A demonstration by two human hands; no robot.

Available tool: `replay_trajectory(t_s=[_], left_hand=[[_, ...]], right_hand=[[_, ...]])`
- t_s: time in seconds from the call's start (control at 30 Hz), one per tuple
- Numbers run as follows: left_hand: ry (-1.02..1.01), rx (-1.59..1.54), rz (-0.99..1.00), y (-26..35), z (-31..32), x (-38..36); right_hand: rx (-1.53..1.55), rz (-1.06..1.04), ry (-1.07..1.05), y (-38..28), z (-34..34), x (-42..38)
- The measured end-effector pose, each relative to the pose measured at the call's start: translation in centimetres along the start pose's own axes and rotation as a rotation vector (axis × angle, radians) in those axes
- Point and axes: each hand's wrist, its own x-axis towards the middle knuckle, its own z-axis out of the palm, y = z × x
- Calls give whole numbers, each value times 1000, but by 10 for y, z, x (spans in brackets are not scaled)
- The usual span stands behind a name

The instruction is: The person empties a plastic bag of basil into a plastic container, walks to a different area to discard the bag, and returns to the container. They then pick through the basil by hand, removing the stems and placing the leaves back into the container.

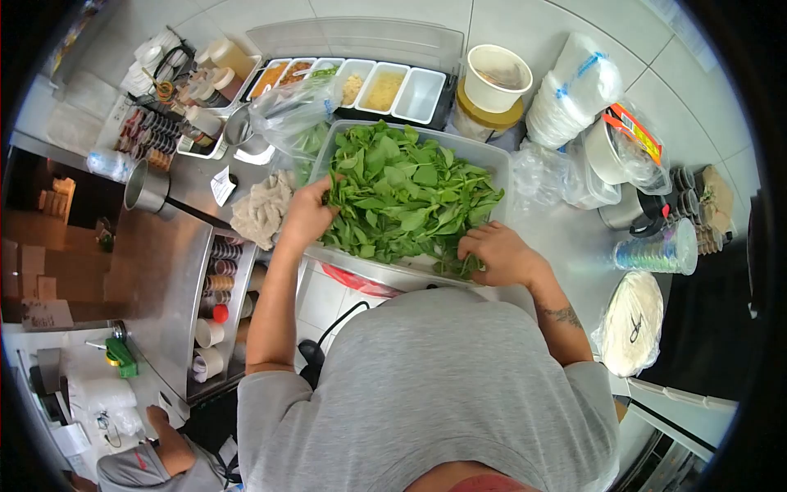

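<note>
A translucent plastic tub heaped with leafy greens sits on the counter in front of me. My left hand is at the tub's left side, its fingers curled into the edge of the pile; leaves partly hide the fingertips. At the lower right corner of the pile, my right hand has bent fingers closed on some leaves near the tub's front wall. Part of the tub's pale bottom shows between the hands. A clear plastic bag with something green inside lies against the tub's back left corner.
Behind the tub stands a row of white topping trays. A crumpled cloth and a saucepan are on the left. Stacked bowls, cups and a wrapped white pack stand right. Another person's arm shows lower left.
</note>
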Motion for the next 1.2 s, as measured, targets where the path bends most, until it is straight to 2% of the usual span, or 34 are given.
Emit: replay_trajectory(t_s=[0.1, 0.27, 0.37, 0.47, 0.57, 0.6, 0.7, 0.8, 0.93, 1.0, 1.07, 1.2], left_hand=[[41, -168, 44, 6, -8, 3], [-5, -567, 51, 30, -28, 20], [-104, -579, 5, 28, -25, 28], [-277, 40, 88, 23, -16, 24], [-375, 105, 29, 18, -23, 20], [-333, 35, 45, 28, -29, 15], [-154, 113, 33, 38, -35, 5], [-40, 209, -84, 61, -23, -1], [13, 417, 174, 66, 26, -14], [108, 369, 192, 50, 27, -6], [251, 294, 163, 46, 12, 7], [188, -57, 144, 63, -30, 19]], right_hand=[[289, 36, -43, 1, -15, 3], [408, 181, 286, -7, -15, 25], [446, 249, 434, -14, -15, 42], [361, 300, 458, -16, -13, 54], [223, 365, 453, -4, -1, 60], [182, 392, 447, 0, 3, 61], [245, 430, 498, 7, 7, 65], [283, 412, 607, 9, 9, 69], [287, 359, 615, 5, 2, 68], [226, 278, 581, 20, 9, 65], [242, 351, 609, 27, 3, 57], [322, 367, 784, 24, -14, 51]])
